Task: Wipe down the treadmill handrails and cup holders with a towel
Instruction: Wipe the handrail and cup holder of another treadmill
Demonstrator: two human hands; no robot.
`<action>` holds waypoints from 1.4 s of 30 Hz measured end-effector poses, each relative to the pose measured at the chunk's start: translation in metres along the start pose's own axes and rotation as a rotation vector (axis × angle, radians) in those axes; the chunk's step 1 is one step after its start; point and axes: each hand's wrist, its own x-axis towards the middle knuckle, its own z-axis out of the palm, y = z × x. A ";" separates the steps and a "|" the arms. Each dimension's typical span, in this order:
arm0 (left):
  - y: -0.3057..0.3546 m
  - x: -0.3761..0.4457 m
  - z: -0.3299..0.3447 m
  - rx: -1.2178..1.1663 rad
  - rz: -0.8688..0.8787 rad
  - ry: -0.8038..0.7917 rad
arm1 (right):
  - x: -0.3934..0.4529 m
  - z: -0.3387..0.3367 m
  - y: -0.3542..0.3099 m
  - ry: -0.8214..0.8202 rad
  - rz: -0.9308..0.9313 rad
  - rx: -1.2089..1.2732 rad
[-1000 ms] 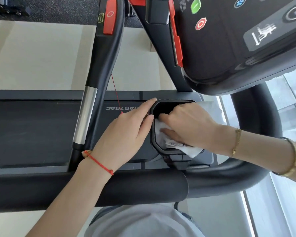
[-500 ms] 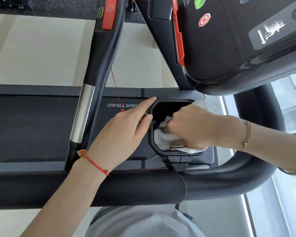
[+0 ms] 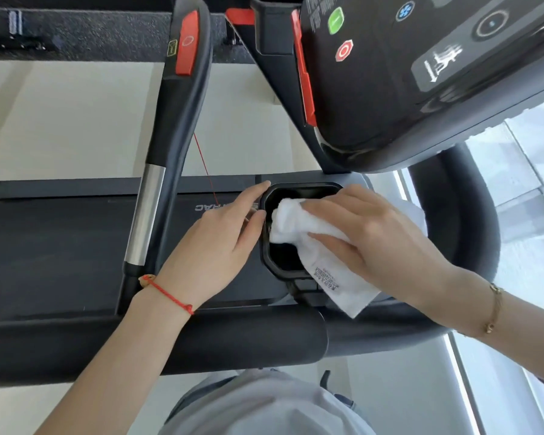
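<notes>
A black cup holder hangs below the treadmill console. My right hand grips a white towel over the holder's opening, with one printed end of the towel hanging past the holder's near rim. My left hand rests flat against the holder's left outer wall, fingers straight, fingertips at its far left corner. A thick black front handrail runs across below both hands. A side handrail with a silver sensor section rises at the left.
The console with green and red buttons overhangs at top right. A red safety cord hangs from the side handrail. The black running belt lies beneath. A curved black handrail loops at the right beside a window.
My right hand has lifted the towel up out of the cup holder's depth to its opening. My left hand has stayed against the holder's left wall.
</notes>
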 end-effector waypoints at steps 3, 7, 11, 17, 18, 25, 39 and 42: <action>0.000 0.000 0.002 0.007 -0.007 0.003 | -0.007 0.001 0.004 0.215 0.027 0.024; 0.001 0.000 0.001 0.037 -0.009 0.015 | 0.009 0.013 0.007 0.298 -0.017 -0.083; 0.002 0.001 0.001 0.028 -0.023 0.018 | 0.032 0.028 0.016 0.052 0.018 0.022; 0.002 0.000 0.000 0.045 -0.025 0.005 | 0.032 0.032 0.019 0.060 0.085 -0.081; 0.002 0.000 0.000 0.039 -0.019 -0.001 | 0.028 0.032 0.020 0.057 0.123 -0.103; 0.000 0.002 0.001 0.023 0.006 0.019 | 0.024 0.028 0.013 0.057 0.287 -0.169; -0.003 0.002 0.001 0.014 0.020 0.027 | -0.002 0.028 -0.002 0.041 0.629 0.049; -0.003 0.003 0.002 0.023 0.034 0.032 | -0.019 0.027 -0.014 0.025 0.740 0.138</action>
